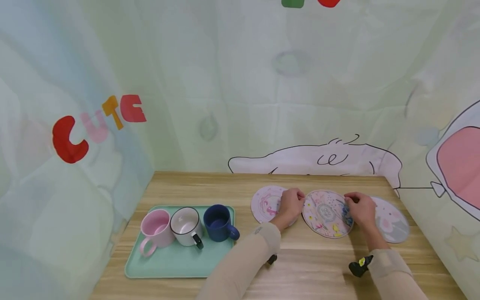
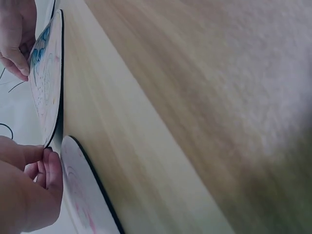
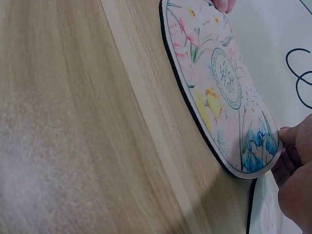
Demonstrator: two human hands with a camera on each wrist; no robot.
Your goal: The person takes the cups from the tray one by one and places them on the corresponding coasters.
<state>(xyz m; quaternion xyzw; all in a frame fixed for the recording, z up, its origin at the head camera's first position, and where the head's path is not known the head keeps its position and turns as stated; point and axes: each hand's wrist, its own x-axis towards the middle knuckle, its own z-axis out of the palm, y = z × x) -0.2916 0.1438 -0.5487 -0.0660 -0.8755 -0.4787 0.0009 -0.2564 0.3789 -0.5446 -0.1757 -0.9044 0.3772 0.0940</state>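
Note:
A round floral coaster (image 1: 325, 213) with pink, yellow and blue flowers is held by both hands, one at each side edge. My left hand (image 1: 292, 204) pinches its left rim between thumb and fingers. At the opposite rim, by the blue flowers, my right hand (image 1: 361, 209) pinches it the same way. In the left wrist view the floral coaster (image 2: 48, 83) appears slightly raised off the table. A pink coaster (image 1: 265, 203) lies under and left of the left hand, partly hidden. Right of the right hand lies a grey and pink coaster (image 1: 393, 223).
On the left a mint-green tray (image 1: 180, 266) carries a pink mug (image 1: 159, 233), a white mug (image 1: 183, 227) with a black handle and a navy mug (image 1: 217, 223). The wooden table (image 1: 307, 271) meets a printed cloth backdrop (image 1: 240, 104) behind and at the sides.

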